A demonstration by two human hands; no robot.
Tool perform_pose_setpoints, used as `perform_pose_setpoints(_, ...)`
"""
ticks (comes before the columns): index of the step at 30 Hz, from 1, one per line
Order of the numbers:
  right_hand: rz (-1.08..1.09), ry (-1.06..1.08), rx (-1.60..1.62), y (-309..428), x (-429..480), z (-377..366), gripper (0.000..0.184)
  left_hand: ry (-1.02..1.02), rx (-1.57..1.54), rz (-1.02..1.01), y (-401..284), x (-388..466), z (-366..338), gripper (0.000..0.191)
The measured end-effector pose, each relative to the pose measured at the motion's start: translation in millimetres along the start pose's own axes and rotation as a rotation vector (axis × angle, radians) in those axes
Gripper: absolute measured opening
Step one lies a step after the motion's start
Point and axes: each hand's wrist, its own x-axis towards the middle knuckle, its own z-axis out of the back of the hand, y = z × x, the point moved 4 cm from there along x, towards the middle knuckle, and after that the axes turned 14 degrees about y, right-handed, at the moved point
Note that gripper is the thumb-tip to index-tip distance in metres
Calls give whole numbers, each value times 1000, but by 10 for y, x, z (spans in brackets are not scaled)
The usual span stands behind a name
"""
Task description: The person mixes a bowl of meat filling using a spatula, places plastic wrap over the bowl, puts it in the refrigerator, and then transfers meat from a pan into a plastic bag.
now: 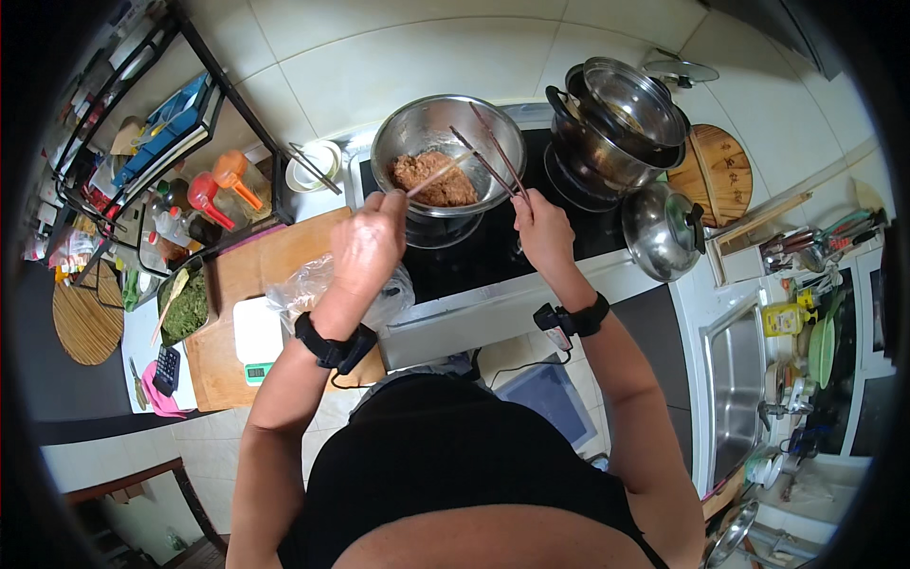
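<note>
A steel mixing bowl [426, 122] stands on the black cooktop in front of me, holding a mound of minced, meat-like mixture [426, 174]. My left hand [370, 238] grips a pale, slender stick [442, 173] at its near end; the stick slants over the mixture, and I cannot tell whether its far tip touches anything. Between the fingers of my right hand [544, 235] is a pair of dark chopsticks [498, 149], spread apart, pointing up and left across the bowl's right side. Below my left hand lies a crumpled clear plastic bag [306, 281].
Stacked pots [597, 153] and a steel lid [661, 231] stand right of the bowl. To the left are a wooden board [234, 284], a white kitchen scale [257, 331], a tray of chopped greens [188, 306] and a black rack [234, 107]. A sink [736, 384] is at far right.
</note>
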Motion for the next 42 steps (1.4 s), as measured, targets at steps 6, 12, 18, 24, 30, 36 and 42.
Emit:
perform_pose_setpoints(6,65,-24,272,-5,46,-89,16,23,70,-33,-143,-30,-27,2)
perform_pose_setpoints(12,84,-40,350,-8,52,-189,15,51,63,-11,-73,-34,-122,4)
perform_pose_setpoints(18,113,-48,349,-38,7,-229,15,29,50,55,33,77,-167,6)
perform_pose_setpoints(24,97,26,384,21,-85,-219,16,-15,-55,170,325,249,-188,18)
perform_pose_setpoints(30,79,-40,343,-17,-20,-151,15,9,-39,106,109,-30,-11,14)
perform_pose_setpoints(36,64,-128,120,225,-62,-61,14,71,-22,31,-115,-81,-93,9)
perform_pose_setpoints(42,97,-243,-32,304,-174,-5,12,-24,-29,86,62,55,-55,9)
